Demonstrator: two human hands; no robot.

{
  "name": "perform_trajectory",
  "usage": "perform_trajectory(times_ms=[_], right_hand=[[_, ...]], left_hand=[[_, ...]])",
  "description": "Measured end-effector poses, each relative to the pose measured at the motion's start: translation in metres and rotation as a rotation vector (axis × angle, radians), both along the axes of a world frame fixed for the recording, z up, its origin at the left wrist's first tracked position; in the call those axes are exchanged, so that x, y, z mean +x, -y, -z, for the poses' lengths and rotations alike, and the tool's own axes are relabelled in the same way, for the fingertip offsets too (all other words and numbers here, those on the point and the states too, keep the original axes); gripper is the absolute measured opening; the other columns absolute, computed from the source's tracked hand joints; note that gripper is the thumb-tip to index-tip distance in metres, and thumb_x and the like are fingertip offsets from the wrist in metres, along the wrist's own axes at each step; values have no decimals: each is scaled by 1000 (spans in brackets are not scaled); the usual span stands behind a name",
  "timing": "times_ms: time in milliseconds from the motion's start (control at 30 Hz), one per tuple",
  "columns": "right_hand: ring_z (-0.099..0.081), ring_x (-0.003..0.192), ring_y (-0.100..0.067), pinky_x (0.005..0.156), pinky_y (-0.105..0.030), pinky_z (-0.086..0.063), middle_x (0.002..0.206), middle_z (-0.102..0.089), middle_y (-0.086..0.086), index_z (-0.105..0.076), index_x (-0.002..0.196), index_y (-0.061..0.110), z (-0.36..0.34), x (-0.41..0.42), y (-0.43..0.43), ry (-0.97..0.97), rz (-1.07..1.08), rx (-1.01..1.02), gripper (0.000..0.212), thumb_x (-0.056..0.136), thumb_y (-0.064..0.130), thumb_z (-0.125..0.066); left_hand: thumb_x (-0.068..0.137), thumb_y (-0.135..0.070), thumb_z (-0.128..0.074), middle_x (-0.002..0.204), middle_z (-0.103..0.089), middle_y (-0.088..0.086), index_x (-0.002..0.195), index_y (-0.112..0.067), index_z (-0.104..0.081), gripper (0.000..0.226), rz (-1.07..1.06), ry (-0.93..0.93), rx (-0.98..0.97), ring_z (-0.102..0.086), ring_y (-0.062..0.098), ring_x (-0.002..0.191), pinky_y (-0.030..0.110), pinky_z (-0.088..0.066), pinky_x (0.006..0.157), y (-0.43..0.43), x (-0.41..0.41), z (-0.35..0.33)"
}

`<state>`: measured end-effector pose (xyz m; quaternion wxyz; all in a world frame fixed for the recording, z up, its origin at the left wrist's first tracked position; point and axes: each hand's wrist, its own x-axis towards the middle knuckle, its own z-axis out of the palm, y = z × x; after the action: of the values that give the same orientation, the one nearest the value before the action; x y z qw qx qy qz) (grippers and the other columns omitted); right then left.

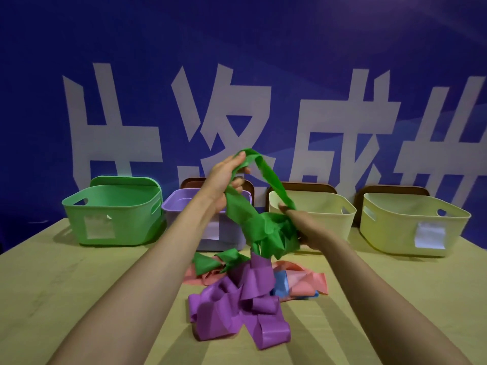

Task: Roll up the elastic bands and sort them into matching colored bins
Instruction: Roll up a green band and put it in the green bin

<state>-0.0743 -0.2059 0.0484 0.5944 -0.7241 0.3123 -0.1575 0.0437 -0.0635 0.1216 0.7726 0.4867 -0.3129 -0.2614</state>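
Nearest on the pale wooden desk (79, 285) lies a purple elastic band (237, 312), crumpled in open loops and not rolled. Just behind and touching it lie a salmon-pink elastic band (305, 281) and a small visible part of a blue elastic band (280, 283), both unrolled. Above this heap a green elastic band (263, 227) is held off the desk, its tail trailing down onto the pile. The left hand (226, 180) is raised, fingers curled round the band's upper loop. The right hand (297, 222) sits lower, pinching the bunched middle. The green band is tangled and shows no roll begun. Beyond stands a row of bins: a green plastic bin (126, 225), a lilac plastic bin (174, 217), a pale yellow plastic bin (329, 225) and a second pale yellow bin (395, 227). No band shows in any bin, though their floors are partly hidden. Judgement: the task is at its outset, with all four bands yet to be rolled and sorted.
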Motion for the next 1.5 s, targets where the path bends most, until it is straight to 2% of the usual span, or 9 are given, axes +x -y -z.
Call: perform_trajectory(times_ms=[167,400,500,600,733,933,1200,1367,1500], right_hand=[[-67,68,-16,70,-29,-57,75,-69,-8,-69,76,7,-30,-24,16,397,-124,564,36,98,25,-45],[-59,52,-13,80,-32,-50,58,-61,-3,-65,98,0,-58,-22,2,432,-165,623,38,100,28,-39],[-64,51,-18,59,-29,-58,61,-65,-7,-63,95,-3,-63,-15,-4,463,-120,681,41,101,28,-37],[-67,68,-24,65,-33,-58,74,-70,-12,-61,100,-2,-61,-4,-7,416,-48,665,40,101,30,-37],[-65,72,-22,70,-36,-55,73,-70,-11,-64,87,4,-58,0,-5,315,-38,580,34,100,28,-44],[-45,53,-9,51,-21,-38,72,-57,-5,-61,87,6,-41,-16,18,-14,7,-61,10,94,12,-58],[-71,88,-21,89,-48,-52,99,-73,-9,-63,109,6,-56,-17,7,496,-253,575,26,96,16,-43],[-70,93,-26,86,-56,-50,101,-72,-11,-76,91,5,-82,-10,1,760,-347,640,32,85,16,-47],[-68,63,-21,60,-33,-59,76,-69,-13,-74,77,-2,-99,-10,-5,801,-274,674,39,92,20,-46]], left_hand=[[90,-20,-64,77,-61,-1,96,-12,-65,9,-351,353,347,-54,9,66,13,-45,58,-11,26,27],[91,-14,-62,108,-64,12,106,-12,-59,16,-403,247,442,-57,26,98,43,-48,89,6,41,62],[90,-29,-64,122,-49,9,114,-14,-53,31,-563,492,463,-52,23,107,35,-44,93,10,20,63],[83,-41,-69,94,-59,5,89,-17,-59,28,-218,566,159,-56,15,85,28,-43,78,6,-15,63],[79,-24,-71,93,-72,1,93,-20,-69,15,-43,664,280,-66,17,93,30,-53,84,9,-15,73],[95,-4,-43,67,-68,3,87,-12,-61,21,-175,-146,108,-59,22,73,28,-51,60,-8,16,68],[79,7,-58,150,-29,7,150,-20,-23,84,99,837,1009,-43,25,128,29,-47,89,-26,6,75],[69,-27,-78,158,-17,-2,152,-25,-15,104,157,606,666,-19,19,144,41,-24,117,-10,-2,61],[87,-23,-69,126,-59,5,124,-13,-53,41,-99,486,413,-53,15,114,26,-43,93,14,-6,50]])
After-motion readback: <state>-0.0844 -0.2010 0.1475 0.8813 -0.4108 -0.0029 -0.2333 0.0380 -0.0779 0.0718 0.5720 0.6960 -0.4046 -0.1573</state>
